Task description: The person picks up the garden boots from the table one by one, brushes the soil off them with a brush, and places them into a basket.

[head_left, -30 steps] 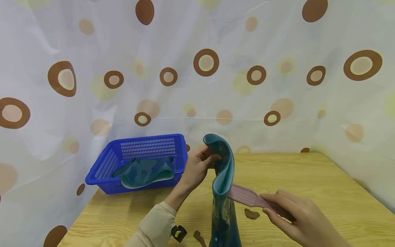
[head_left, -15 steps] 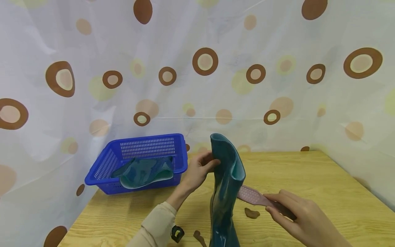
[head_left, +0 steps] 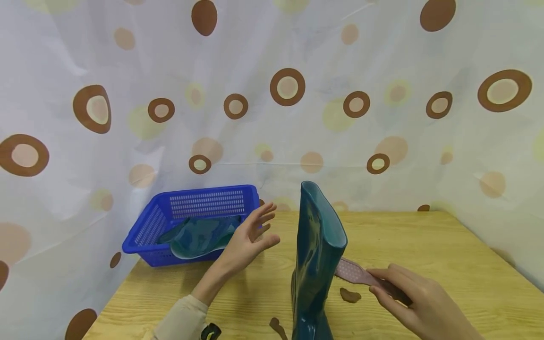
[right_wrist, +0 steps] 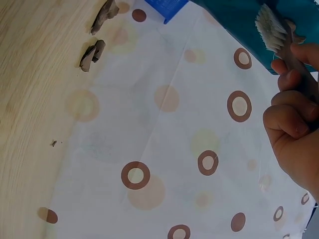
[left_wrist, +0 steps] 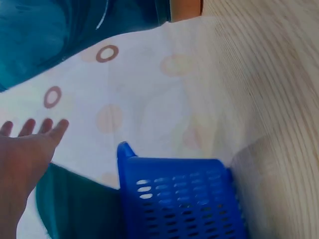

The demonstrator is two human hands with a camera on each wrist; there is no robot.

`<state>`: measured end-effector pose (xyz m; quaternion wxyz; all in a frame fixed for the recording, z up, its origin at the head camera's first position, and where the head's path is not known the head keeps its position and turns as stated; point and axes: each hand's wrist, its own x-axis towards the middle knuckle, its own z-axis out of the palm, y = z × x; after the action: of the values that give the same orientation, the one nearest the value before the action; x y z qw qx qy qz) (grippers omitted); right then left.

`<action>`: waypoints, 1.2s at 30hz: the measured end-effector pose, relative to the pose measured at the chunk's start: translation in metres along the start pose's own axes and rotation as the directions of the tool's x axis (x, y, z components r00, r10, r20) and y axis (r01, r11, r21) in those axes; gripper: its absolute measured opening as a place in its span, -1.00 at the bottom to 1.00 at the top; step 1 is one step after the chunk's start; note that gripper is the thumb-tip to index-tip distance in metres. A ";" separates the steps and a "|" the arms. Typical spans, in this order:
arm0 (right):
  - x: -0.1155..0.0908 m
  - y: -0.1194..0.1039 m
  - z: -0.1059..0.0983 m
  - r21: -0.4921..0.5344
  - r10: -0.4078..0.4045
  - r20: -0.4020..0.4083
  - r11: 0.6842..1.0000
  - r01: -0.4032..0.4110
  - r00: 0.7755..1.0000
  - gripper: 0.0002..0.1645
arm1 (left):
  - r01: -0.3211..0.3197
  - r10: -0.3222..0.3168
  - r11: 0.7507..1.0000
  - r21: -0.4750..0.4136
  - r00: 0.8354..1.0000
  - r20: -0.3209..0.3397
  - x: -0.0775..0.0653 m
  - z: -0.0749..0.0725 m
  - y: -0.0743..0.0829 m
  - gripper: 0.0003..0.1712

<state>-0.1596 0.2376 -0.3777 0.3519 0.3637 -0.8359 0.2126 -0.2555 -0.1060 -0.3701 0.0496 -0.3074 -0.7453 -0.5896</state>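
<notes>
A shiny teal rubber boot (head_left: 316, 264) stands upright at the front of the table, its top opening spread. My left hand (head_left: 244, 243) hangs in the air left of the boot with fingers extended, apart from it, overlapping the basket's right side in the head view. My right hand (head_left: 418, 297) grips the handle of a pinkish brush (head_left: 352, 272) on the boot's right; the brush head's tip is hidden behind the shaft. In the right wrist view, white bristles (right_wrist: 269, 31) show against the teal boot (right_wrist: 234, 17). The boot's foot is cut off by the head view's lower edge.
A blue perforated basket (head_left: 155, 256) stands back left, holding another teal boot (head_left: 204, 236) whose top hangs over the front rim. Brown crumbled pieces (head_left: 350, 295) lie on the wooden table (head_left: 395, 241). A patterned white sheet (head_left: 255, 137) hangs behind.
My left hand has let go of the boot's top and moved left, its fingers opening out. The boot's upper has swung right and its folded opening has straightened. The brush shifted slightly right.
</notes>
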 end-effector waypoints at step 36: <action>-0.003 0.001 0.005 0.052 -0.033 -0.046 0.998 0.036 0.998 -0.56 | -0.377 0.390 0.536 0.756 0.904 0.174 -0.045 0.082 0.059 0.22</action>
<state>-0.1609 0.2360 -0.3835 0.3647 0.3823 -0.8153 0.2366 -0.1650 -0.0432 -0.3645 0.3102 -0.4065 -0.8385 -0.1884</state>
